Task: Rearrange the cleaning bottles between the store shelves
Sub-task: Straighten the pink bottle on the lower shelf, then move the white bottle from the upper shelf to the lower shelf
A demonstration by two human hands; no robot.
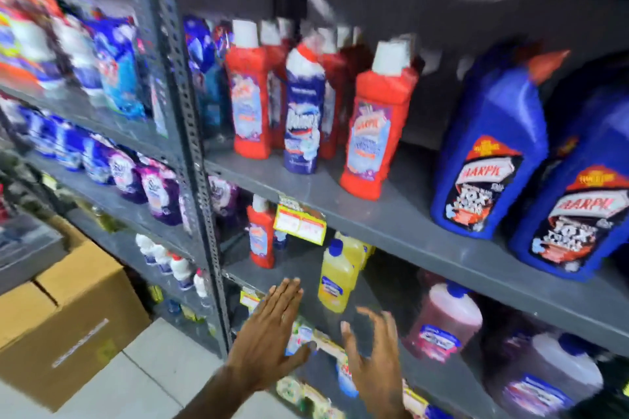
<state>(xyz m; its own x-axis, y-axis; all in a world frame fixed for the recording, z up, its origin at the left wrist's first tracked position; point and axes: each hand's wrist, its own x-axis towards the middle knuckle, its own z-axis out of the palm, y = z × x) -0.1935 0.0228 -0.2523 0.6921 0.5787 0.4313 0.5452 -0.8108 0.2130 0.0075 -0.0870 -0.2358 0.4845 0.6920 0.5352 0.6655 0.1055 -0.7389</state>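
Both hands empty, fingers spread: left hand (272,326), right hand (372,350). Upright yellow plastic bottle with blue cap (335,277) stands just above, between them; right hand judged nearer.

Retail shop aisle. Grey slotted-steel shelving (190,133) stacked with duplicate cleaning products: red bottles (250,92) in rows, big blue Harpic jugs (490,160), yellow bottles (335,279), refill pouches (160,190). Yellow price tag (299,224) clipped to the shelf edge. Cardboard stock cartons (64,316) on a tiled floor (153,374).
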